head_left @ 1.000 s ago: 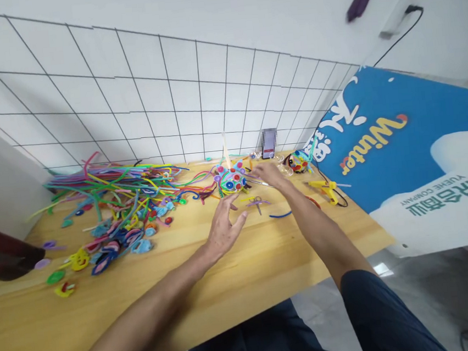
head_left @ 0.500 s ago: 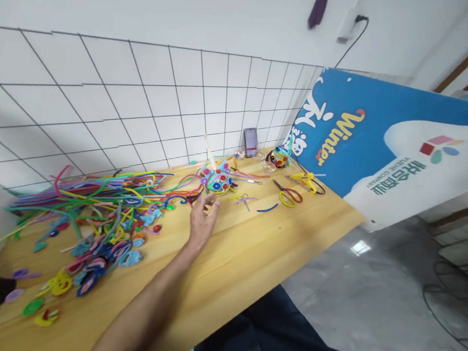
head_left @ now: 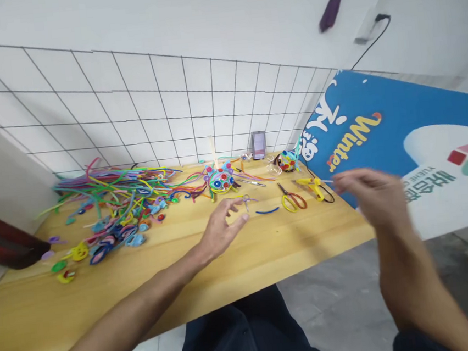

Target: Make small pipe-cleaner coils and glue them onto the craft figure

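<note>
My left hand [head_left: 225,226] hovers above the wooden table, thumb and fingers apart, with nothing between them. Just beyond its fingertips lies a small twisted purple and yellow pipe cleaner piece [head_left: 246,199]. Farther back sits a ball-shaped pipe cleaner figure [head_left: 221,180] with red and blue round spots. My right hand [head_left: 374,195] is raised at the table's right end, blurred by motion, its fingertips hard to read. They appear close to the stick end of a yellow glue gun [head_left: 314,185]; contact cannot be told. Left of the gun are scissors [head_left: 292,198] and a short blue pipe cleaner [head_left: 267,211].
Loose pipe cleaners [head_left: 110,182] and several coiled shapes [head_left: 116,236] cover the table's left part. A dark red cylinder [head_left: 8,241] stands at the far left. A phone [head_left: 259,145] leans on the grid wall near a second figure [head_left: 287,161]. A blue board [head_left: 368,113] borders the right.
My right hand has come into view at the right. My left hand has moved right and away from the spotted figure. The camera view has shifted.
</note>
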Demonstrator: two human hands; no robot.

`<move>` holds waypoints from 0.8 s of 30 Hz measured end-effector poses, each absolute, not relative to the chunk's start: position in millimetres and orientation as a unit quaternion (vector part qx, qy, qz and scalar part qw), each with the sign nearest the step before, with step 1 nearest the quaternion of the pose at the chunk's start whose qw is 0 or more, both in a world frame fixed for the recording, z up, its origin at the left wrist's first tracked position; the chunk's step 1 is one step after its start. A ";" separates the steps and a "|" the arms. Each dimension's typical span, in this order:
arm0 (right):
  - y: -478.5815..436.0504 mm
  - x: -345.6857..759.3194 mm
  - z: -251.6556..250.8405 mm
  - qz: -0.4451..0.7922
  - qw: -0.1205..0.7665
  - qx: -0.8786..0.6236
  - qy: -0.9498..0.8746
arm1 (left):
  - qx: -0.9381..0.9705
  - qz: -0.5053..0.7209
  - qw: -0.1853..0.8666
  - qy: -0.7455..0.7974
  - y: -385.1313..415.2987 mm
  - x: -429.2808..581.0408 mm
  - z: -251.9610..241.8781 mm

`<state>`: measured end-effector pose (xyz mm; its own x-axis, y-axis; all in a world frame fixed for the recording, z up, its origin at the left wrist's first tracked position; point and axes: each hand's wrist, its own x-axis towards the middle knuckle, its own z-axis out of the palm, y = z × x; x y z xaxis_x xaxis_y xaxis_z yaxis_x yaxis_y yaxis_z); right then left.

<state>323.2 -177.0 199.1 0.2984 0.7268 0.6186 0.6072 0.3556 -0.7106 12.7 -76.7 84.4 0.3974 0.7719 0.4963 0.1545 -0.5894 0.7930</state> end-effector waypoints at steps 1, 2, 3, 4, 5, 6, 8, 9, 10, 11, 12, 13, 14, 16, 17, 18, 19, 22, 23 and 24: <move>-167.1 306.1 182.1 0.093 0.520 -0.554 -0.644 | 0.770 0.465 0.336 0.280 -86.1 22.1 89.0; -158.8 288.9 166.5 0.140 0.469 -0.529 -0.693 | 0.775 0.465 0.341 0.258 -93.5 31.5 93.2; -152.4 272.8 153.0 0.185 0.420 -0.492 -0.740 | 0.778 0.455 0.357 0.244 -98.7 40.0 97.0; -148.0 258.7 142.0 0.216 0.384 -0.449 -0.777 | 0.782 0.429 0.387 0.235 -101.7 46.9 100.0; -145.4 247.3 133.2 0.236 0.368 -0.418 -0.796 | 0.783 0.388 0.427 0.233 -102.9 51.4 102.2; -144.6 239.1 126.5 0.251 0.357 -0.401 -0.805 | 0.779 0.341 0.466 0.242 -102.7 53.2 103.6; -147.3 231.5 116.4 0.299 0.334 -0.374 -0.812 | 0.770 0.248 0.518 0.279 -100.8 48.9 104.2; -150.3 231.2 111.9 0.343 0.323 -0.364 -0.803 | 0.768 0.211 0.524 0.302 -100.4 43.8 103.9; -153.8 232.0 107.3 0.401 0.315 -0.350 -0.785 | 0.770 0.181 0.521 0.321 -101.1 37.5 103.5; -157.6 233.4 102.5 0.468 0.313 -0.335 -0.756 | 0.774 0.152 0.517 0.332 -103.1 30.8 103.3; -161.3 234.6 97.9 0.533 0.315 -0.319 -0.717 | 0.780 0.127 0.510 0.340 -106.5 24.3 103.6; -164.8 235.5 94.2 0.590 0.316 -0.303 -0.678 | 0.786 0.108 0.499 0.350 -110.9 18.3 104.8; -168.0 236.1 92.1 0.634 0.313 -0.287 -0.646 | 0.794 0.097 0.483 0.357 -115.7 12.8 107.4; -174.4 238.4 94.8 0.678 0.297 -0.262 -0.619 | 0.820 0.088 0.443 0.351 -122.7 1.0 118.3; -178.1 241.8 99.9 0.681 0.292 -0.254 -0.622 | 0.835 0.090 0.422 0.341 -123.0 -6.9 127.4; -182.5 247.8 107.2 0.675 0.291 -0.249 -0.630 | 0.846 0.093 0.406 0.333 -120.5 -17.5 139.4; -187.7 257.2 115.9 0.659 0.303 -0.250 -0.641 | 0.848 0.106 0.392 0.340 -115.2 -31.2 154.1; -208.4 309.6 139.5 0.579 0.391 -0.291 -0.654 | 0.824 0.278 0.284 0.403 -92.3 -90.5 208.7; -216.6 333.9 143.9 0.544 0.441 -0.317 -0.640 | 0.814 0.318 0.264 0.409 -86.8 -113.0 226.8; -225.2 360.0 145.9 0.506 0.486 -0.343 -0.625 | 0.801 0.363 0.240 0.411 -84.4 -134.2 242.4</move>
